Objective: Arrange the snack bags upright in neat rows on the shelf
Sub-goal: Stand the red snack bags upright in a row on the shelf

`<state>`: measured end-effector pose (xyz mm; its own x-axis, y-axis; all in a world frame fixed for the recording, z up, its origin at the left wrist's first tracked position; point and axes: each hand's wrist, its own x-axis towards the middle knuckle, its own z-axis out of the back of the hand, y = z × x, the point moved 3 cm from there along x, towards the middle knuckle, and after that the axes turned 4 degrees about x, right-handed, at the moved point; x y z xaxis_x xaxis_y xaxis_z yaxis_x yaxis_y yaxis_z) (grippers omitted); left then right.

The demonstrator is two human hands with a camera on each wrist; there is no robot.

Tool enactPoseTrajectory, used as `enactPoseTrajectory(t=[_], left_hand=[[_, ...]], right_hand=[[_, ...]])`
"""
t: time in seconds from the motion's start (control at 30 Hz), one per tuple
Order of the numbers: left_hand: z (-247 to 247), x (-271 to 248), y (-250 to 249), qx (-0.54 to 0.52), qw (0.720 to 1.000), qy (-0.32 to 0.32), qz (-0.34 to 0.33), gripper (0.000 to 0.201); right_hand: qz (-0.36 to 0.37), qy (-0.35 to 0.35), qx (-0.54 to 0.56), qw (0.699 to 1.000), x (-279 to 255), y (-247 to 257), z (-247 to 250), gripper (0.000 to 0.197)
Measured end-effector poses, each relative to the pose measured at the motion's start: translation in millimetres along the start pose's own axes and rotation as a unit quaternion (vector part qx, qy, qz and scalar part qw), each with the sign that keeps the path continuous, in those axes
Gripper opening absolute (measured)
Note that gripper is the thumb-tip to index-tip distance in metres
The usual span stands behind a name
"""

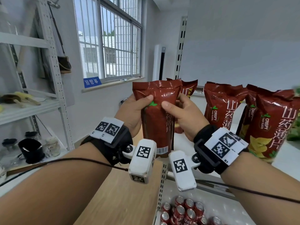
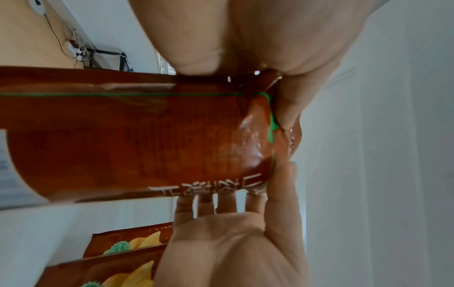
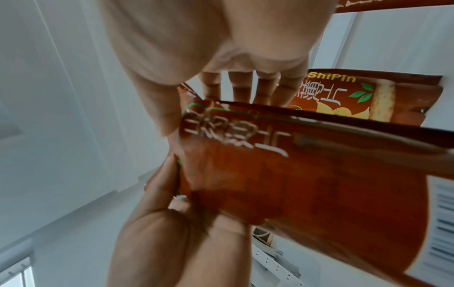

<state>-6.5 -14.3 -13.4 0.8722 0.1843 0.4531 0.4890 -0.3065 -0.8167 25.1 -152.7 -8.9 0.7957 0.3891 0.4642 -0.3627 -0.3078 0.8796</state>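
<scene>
left hand + right hand: both grasp held bag upright by its sides, thumbs in front, likely steadying | near-left of shelf | standing bags right

The held snack bag was glossy dark red with white lettering and a green leaf; the shelved bags added yellow slices. The cans were red.

head view downward, wrist views close-up
</scene>
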Motion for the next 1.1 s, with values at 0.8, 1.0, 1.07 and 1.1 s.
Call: enactPoseTrajectory(t=[0.8, 1.0, 1.07, 1.1], left_hand=[[-9, 0, 9, -0.016, 0.998, 0.018, 0.058, 0.076], [-3, -4, 10, 0.066, 0.995, -0.007, 0.069, 0.086], [-5, -6, 14, 0.075, 0.995, -0.02, 0.069, 0.074], [-7, -7, 15, 0.077, 0.994, -0.034, 0.063, 0.058]], right_hand=[[-0.006, -0.049, -0.159, 0.986, -7, -2, 7, 0.026], [-0.018, -0.053, -0.38, 0.923, -3, -5, 17, 0.086], [-0.025, -0.061, -0.341, 0.938, -2, -8, 19, 0.077], [-0.026, -0.066, -0.313, 0.947, -1, -10, 21, 0.065]])
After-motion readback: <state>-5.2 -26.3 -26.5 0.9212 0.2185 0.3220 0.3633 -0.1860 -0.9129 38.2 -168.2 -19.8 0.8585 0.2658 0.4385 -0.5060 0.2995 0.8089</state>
